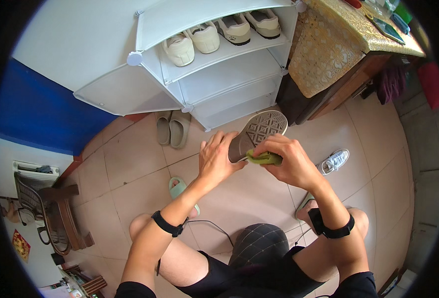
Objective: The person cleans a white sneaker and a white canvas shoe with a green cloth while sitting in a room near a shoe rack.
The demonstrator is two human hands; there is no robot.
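My left hand [218, 156] grips a shoe [266, 126] by one end. Its brown patterned sole faces up towards me, with a pale rim along the edge. In my right hand [292, 160] is a folded green cloth [264, 158], which I press against the near edge of the shoe beside the sole. The shoe's upper is hidden beneath the sole. On the floor to the right lies a white lace-up sneaker [334, 162], partly covered by my right wrist.
Ahead stands a white plastic shoe rack [227, 63] with several pale shoes [206, 37] on its upper shelf and its door [126, 91] swung out left. Grey-beige slippers [173, 128] lie before it. A cloth-covered cabinet [327, 48] is at right. A cable [214, 224] crosses the floor.
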